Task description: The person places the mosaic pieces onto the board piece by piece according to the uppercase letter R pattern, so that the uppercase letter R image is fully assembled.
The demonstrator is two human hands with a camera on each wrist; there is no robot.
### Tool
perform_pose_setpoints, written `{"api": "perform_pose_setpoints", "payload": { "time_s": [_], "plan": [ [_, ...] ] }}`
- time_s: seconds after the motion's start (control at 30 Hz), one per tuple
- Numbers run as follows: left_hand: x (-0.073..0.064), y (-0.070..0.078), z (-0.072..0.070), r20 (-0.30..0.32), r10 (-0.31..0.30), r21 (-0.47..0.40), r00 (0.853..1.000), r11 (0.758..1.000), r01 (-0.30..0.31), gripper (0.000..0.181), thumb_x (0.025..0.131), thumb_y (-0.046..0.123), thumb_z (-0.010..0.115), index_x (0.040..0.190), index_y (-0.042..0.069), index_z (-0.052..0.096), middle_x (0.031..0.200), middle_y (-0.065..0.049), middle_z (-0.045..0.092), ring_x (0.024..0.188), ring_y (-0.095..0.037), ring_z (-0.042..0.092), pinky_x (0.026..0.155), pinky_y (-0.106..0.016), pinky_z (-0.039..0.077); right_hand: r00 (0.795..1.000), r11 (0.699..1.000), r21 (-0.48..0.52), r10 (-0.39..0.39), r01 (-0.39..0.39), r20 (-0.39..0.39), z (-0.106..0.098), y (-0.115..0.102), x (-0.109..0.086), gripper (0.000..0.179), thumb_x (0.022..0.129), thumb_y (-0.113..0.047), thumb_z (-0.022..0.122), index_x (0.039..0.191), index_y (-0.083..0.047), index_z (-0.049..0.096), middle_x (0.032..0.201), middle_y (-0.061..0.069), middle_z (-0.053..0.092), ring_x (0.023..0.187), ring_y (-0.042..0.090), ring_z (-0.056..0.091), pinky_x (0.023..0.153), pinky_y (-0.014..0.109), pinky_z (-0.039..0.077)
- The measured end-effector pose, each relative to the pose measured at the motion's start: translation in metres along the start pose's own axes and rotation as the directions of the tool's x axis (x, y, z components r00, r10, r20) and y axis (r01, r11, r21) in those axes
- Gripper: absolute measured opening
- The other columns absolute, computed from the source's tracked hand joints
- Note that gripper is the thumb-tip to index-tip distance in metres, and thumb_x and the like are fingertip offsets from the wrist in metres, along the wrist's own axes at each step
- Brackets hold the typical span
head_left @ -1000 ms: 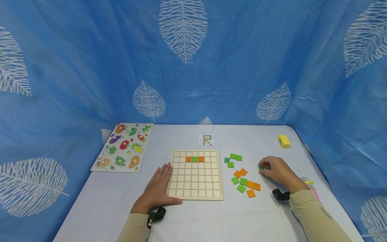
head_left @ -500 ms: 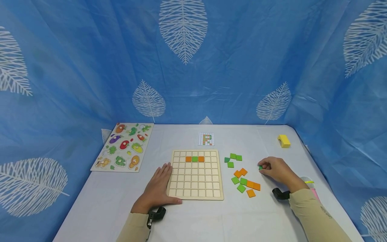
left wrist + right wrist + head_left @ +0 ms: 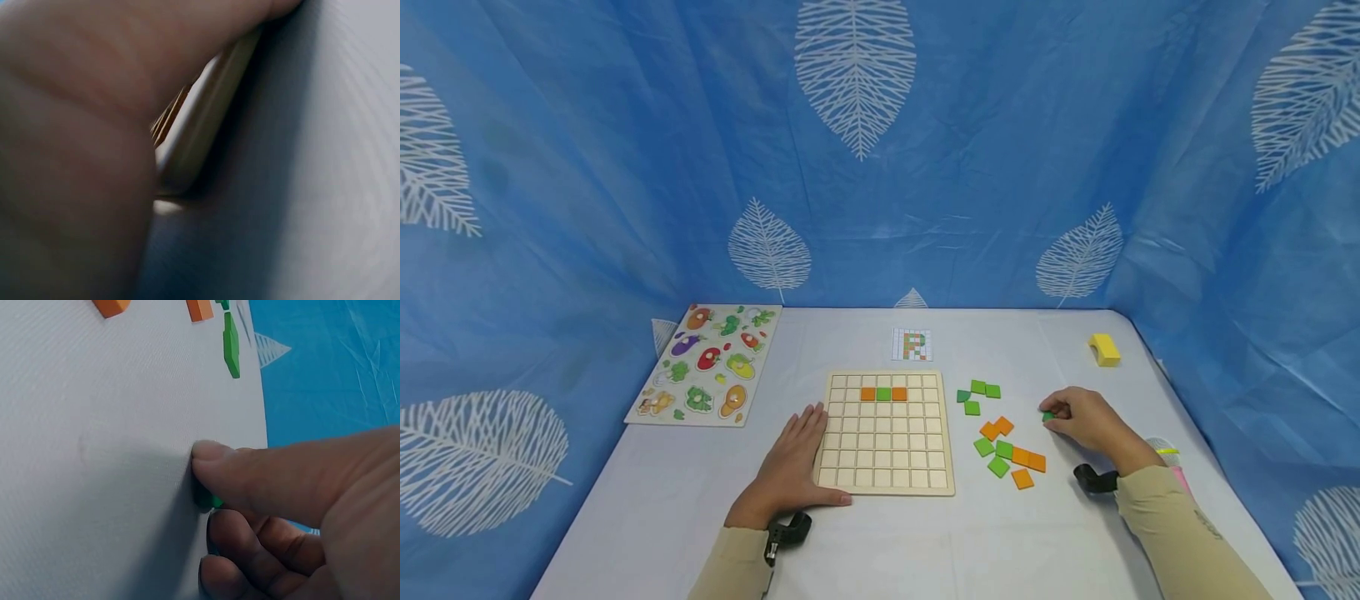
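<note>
A wooden grid board (image 3: 882, 497) lies on the white table, with an orange, a green and another orange square tile (image 3: 883, 394) in its second row. My left hand (image 3: 790, 467) rests at the board's lower left corner, fingers straight along the left edge and thumb by the front edge. In the left wrist view the board's corner (image 3: 203, 125) shows behind the palm. Right of the loose tiles, my right hand (image 3: 1088, 423) pinches a green piece (image 3: 217, 502) between thumb and fingers, close to the tabletop. Most of that piece is hidden by the fingers.
Loose green tiles (image 3: 972, 408) and orange tiles (image 3: 1022, 479) lie between board and right hand, with a dark green rounded piece (image 3: 963, 397). Behind the board lies a pattern card (image 3: 912, 344). A vegetable puzzle (image 3: 708, 359), a yellow block (image 3: 1105, 350) and a pink-handled object (image 3: 1182, 479) stand around.
The green piece shifts slightly in my right fingertips, while that hand stays almost in place. My left hand and the board have not moved.
</note>
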State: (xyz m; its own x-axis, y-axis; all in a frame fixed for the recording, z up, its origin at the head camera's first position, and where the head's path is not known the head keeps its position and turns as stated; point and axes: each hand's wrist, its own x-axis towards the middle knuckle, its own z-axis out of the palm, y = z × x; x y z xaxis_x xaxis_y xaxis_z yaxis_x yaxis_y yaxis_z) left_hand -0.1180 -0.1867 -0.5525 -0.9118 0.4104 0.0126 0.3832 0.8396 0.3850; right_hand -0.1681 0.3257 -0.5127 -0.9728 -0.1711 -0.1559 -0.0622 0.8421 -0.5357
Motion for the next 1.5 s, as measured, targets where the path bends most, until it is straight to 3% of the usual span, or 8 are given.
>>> {"api": "perform_pose_setpoints", "payload": {
  "time_s": [0.17, 0.37, 0.5, 0.87, 1.2, 1.5],
  "plan": [
    [0.0, 0.001, 0.001, -0.006, -0.001, -0.001, 1.0, 1.0, 0.001, 0.15, 0.061, 0.092, 0.074, 0.165, -0.003, 0.024, 0.172, -0.016, 0.021, 0.159, -0.031, 0.009, 0.127, -0.049, 0.01, 0.999, 0.999, 0.014, 0.034, -0.034, 0.003, 0.0, -0.003, -0.001, 0.025, 0.091, -0.002, 0.081, 0.115, 0.001, 0.074, 0.099, 0.006, 0.066, 0.088, 0.025, 0.059, 0.083, 0.045, 0.056],
    [0.0, 0.001, 0.001, -0.006, -0.003, -0.002, 1.0, 1.0, 0.003, 0.15, 0.061, 0.092, 0.074, 0.165, -0.003, 0.024, 0.172, -0.016, 0.021, 0.159, -0.031, 0.01, 0.127, -0.049, 0.01, 1.0, 1.0, 0.004, 0.019, -0.019, -0.025, 0.004, -0.005, -0.001, 0.029, 0.091, -0.008, 0.084, 0.115, 0.003, 0.074, 0.099, 0.007, 0.067, 0.088, 0.026, 0.059, 0.084, 0.046, 0.056],
    [0.0, 0.0, 0.001, -0.009, -0.003, -0.005, 1.0, 1.0, 0.003, 0.15, 0.061, 0.092, 0.074, 0.165, -0.003, 0.024, 0.172, -0.016, 0.021, 0.159, -0.03, 0.01, 0.127, -0.049, 0.01, 0.999, 1.0, 0.001, 0.01, -0.01, -0.048, 0.007, -0.006, -0.001, 0.024, 0.092, -0.004, 0.082, 0.114, 0.003, 0.074, 0.1, 0.008, 0.066, 0.089, 0.025, 0.06, 0.083, 0.046, 0.056],
    [0.0, 0.001, 0.001, -0.012, -0.006, -0.002, 1.0, 1.0, 0.006, 0.15, 0.06, 0.093, 0.073, 0.165, -0.003, 0.025, 0.171, -0.016, 0.023, 0.159, -0.03, 0.011, 0.127, -0.049, 0.011, 0.997, 0.997, 0.019, 0.076, -0.076, 0.007, 0.005, -0.011, 0.001, 0.026, 0.094, 0.0, 0.077, 0.119, 0.004, 0.069, 0.106, 0.012, 0.064, 0.096, 0.03, 0.059, 0.092, 0.052, 0.054],
    [0.0, 0.002, 0.0, -0.011, -0.005, 0.006, 1.0, 1.0, 0.005, 0.149, 0.061, 0.093, 0.073, 0.165, -0.003, 0.025, 0.172, -0.016, 0.022, 0.159, -0.03, 0.011, 0.126, -0.049, 0.011, 0.998, 0.998, 0.051, 0.049, -0.048, -0.032, -0.002, -0.007, -0.004, 0.021, 0.089, -0.005, 0.085, 0.106, -0.003, 0.073, 0.094, 0.004, 0.066, 0.086, 0.025, 0.059, 0.082, 0.045, 0.055],
    [0.0, 0.001, 0.0, -0.008, -0.007, 0.002, 1.0, 1.0, 0.007, 0.149, 0.061, 0.093, 0.073, 0.165, -0.003, 0.025, 0.172, -0.016, 0.022, 0.159, -0.031, 0.011, 0.126, -0.05, 0.011, 0.999, 0.994, 0.11, -0.014, 0.019, -0.042, -0.008, -0.012, 0.001, 0.009, 0.094, -0.008, 0.081, 0.102, -0.004, 0.078, 0.089, 0.001, 0.067, 0.08, 0.021, 0.059, 0.073, 0.04, 0.053]
  ]
}}
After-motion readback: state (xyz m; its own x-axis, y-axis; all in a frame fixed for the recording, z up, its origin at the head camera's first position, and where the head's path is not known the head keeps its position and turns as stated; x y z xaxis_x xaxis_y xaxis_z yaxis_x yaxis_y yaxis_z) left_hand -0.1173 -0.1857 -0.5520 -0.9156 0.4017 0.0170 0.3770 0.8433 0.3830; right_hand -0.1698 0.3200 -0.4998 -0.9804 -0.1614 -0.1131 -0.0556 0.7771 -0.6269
